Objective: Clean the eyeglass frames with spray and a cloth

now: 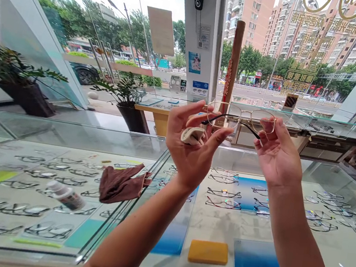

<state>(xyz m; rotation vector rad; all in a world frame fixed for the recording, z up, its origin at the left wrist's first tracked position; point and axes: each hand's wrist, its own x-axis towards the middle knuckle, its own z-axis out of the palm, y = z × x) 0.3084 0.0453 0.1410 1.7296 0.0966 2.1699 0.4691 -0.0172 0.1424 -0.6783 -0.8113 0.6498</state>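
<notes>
A pair of thin gold-rimmed eyeglasses [246,112] with dark temple tips is held up in front of me, above the glass counter. My left hand [188,155] pinches the left side of the frame, and a folded beige cloth [192,136] is tucked in its palm. On the other side, my right hand [282,161] grips the right edge of the rim between thumb and fingers. The temples are unfolded, their dark tips pointing back toward me. Some fingertips are hidden behind the lenses.
Below stands a glass display counter [160,261] with rows of spectacles inside. A crumpled brown cloth [121,182] and a white bottle [66,194] lie on its left part. A yellow case [208,252] is near the front. Potted plants [132,105] and windows are beyond.
</notes>
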